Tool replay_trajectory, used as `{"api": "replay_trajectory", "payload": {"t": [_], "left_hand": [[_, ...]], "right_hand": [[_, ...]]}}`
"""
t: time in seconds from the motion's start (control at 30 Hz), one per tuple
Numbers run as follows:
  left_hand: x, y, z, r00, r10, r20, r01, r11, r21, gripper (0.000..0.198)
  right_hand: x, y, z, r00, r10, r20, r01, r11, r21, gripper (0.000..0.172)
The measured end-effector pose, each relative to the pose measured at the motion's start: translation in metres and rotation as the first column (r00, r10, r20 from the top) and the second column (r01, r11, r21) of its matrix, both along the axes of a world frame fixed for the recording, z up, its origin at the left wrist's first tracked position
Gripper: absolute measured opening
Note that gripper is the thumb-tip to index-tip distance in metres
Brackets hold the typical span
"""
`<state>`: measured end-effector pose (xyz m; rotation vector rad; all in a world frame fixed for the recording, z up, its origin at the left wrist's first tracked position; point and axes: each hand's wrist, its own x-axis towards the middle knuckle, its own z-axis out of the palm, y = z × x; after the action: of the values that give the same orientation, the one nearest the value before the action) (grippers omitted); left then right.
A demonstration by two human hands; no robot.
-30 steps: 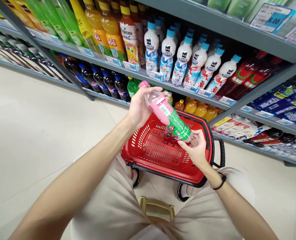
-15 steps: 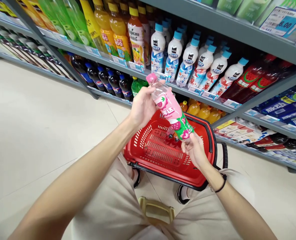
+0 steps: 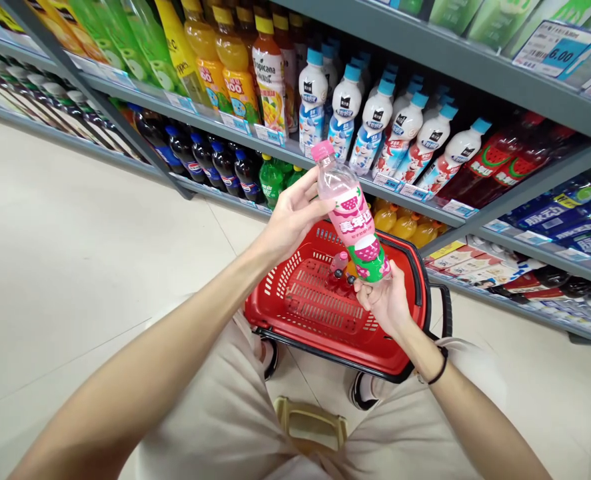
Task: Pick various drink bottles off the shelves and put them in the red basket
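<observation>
A pink-capped drink bottle [image 3: 355,220] with a pink and green label is tilted above the red shopping basket [image 3: 295,327], its label facing me. My left hand [image 3: 298,213] grips its upper part, thumb on the front and fingers behind near the shoulder. At the base, my right hand [image 3: 388,300] holds the bottle between thumb and curled fingers. Several small bottles lie inside the basket under it, including one with a pink cap [image 3: 342,260]; the held bottle and right hand partly hide them.
White bottles with blue caps [image 3: 342,110] line the middle shelf ahead. Dark cola bottles [image 3: 225,167] and orange drinks [image 3: 405,223] stand lower down. The basket's black handle [image 3: 446,310] sticks out at right. Below, a yellowish stool [image 3: 312,423] shows between my legs.
The bottle has turned so its label faces me more fully, and its top has shifted right. My left hand has moved slightly right, its fingers less wrapped around the neck.
</observation>
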<state>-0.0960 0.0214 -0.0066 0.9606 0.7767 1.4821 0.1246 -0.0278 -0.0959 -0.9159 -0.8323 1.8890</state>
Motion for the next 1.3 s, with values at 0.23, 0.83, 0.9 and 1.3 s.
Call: {"api": "replay_trajectory", "payload": {"t": [0.23, 0.83, 0.9, 1.3], "left_hand": [[0.01, 0.004, -0.002, 0.999, -0.012, -0.041, 0.012, 1.0, 0.013, 0.072], [0.01, -0.002, -0.009, 0.996, -0.006, -0.094, 0.017, 0.994, 0.112, 0.063], [0.008, -0.001, -0.011, 0.996, 0.043, -0.083, -0.033, 0.993, 0.116, 0.063], [0.008, 0.002, -0.017, 0.982, 0.185, -0.04, -0.184, 0.983, 0.018, 0.074]], "right_hand": [[0.004, -0.001, -0.007, 0.999, -0.016, -0.029, 0.014, 0.997, -0.074, 0.056], [-0.007, -0.001, -0.015, 0.996, 0.019, -0.084, -0.034, 0.984, -0.176, 0.047], [-0.007, -0.001, -0.012, 0.993, 0.075, -0.091, -0.088, 0.985, -0.149, 0.051], [-0.004, -0.008, -0.005, 0.992, 0.024, 0.121, -0.054, 0.965, 0.257, 0.041]]}}
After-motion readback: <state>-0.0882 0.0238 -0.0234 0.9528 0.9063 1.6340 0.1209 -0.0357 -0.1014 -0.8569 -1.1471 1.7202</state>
